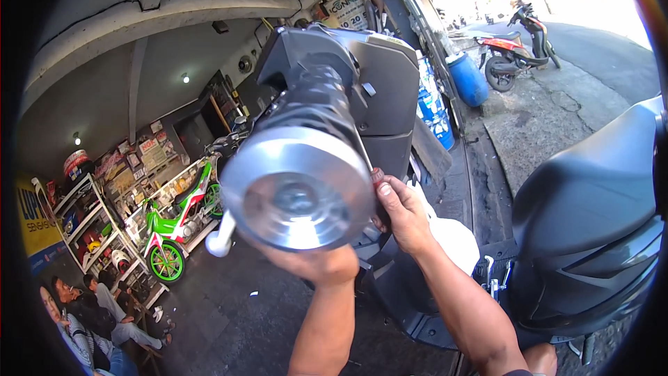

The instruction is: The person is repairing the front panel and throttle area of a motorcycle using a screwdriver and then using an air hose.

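Observation:
A black scooter [591, 195] stands in front of me, its handlebar end pointing at the camera. The bar's round silver end weight [296, 198] fills the middle of the view, with the black grip [316, 101] running back from it. My left hand [316, 263] wraps the handlebar from below, just behind the weight, with its fingers mostly hidden. A silver lever tip [221, 240] sticks out to the left. My right hand [402, 212] is closed on a red-handled tool [376, 178] against the scooter's black front panel [386, 90]. The tool's tip is hidden.
A white cloth [456, 237] lies on the scooter's footwell. A green-and-white motorcycle [174, 223] and stocked shelves [90, 219] stand at left. People [90, 313] sit at lower left. A blue barrel [467, 78] and a parked scooter [515, 49] are outside.

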{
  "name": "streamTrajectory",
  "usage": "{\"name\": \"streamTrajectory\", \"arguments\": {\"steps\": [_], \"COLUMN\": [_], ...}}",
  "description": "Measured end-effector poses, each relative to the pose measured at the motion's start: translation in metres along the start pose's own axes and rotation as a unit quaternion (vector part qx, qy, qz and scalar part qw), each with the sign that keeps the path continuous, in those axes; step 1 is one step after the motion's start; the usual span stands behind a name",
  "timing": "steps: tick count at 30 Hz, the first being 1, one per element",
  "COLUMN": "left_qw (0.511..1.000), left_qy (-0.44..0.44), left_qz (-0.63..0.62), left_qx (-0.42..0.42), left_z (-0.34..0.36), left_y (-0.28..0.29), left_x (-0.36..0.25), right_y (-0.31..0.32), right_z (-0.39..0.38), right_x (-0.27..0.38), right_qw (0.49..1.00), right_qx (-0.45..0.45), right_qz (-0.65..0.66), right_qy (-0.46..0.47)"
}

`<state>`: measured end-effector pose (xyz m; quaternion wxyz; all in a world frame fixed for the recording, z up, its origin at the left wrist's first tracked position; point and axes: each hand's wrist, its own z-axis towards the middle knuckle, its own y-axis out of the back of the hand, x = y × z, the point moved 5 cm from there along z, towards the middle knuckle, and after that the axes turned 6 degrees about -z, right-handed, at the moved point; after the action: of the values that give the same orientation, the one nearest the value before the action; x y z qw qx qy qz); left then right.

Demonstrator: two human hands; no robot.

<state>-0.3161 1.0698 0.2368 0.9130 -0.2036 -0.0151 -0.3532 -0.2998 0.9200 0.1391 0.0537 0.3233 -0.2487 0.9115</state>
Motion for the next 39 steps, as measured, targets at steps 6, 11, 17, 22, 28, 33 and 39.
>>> {"name": "streamTrajectory", "arguments": {"steps": [6, 11, 17, 22, 28, 33, 39], "left_qw": [0.996, 0.997, 0.985, 0.994, 0.891, 0.782, 0.734], "left_qy": [-0.003, -0.027, -0.017, 0.059, 0.436, 0.610, 0.630], "left_qz": [0.063, 0.025, 0.105, 0.035, 0.049, -0.029, -0.253], "left_qx": [0.067, 0.072, 0.139, 0.081, 0.119, 0.127, -0.007], "left_z": [0.040, 0.038, 0.042, 0.012, -0.071, -0.091, -0.112], "left_y": [0.008, -0.002, -0.008, 0.024, 0.042, 0.027, 0.009], "left_x": [0.007, 0.004, -0.007, -0.013, 0.048, 0.088, 0.096], "right_y": [-0.010, -0.007, -0.008, 0.020, 0.012, -0.013, -0.017], "right_z": [0.007, 0.008, 0.001, 0.004, 0.009, 0.011, 0.015], "right_x": [0.002, -0.001, 0.013, -0.005, 0.005, 0.034, 0.061], "right_qw": [0.989, 0.763, 0.835, 0.853, 0.933, 0.934, 0.879], "right_qx": [-0.067, -0.257, -0.202, -0.173, -0.148, -0.107, -0.072], "right_qz": [-0.120, -0.492, -0.441, -0.420, -0.290, -0.306, -0.471], "right_qy": [0.052, 0.332, 0.260, 0.256, 0.154, 0.150, 0.021]}}
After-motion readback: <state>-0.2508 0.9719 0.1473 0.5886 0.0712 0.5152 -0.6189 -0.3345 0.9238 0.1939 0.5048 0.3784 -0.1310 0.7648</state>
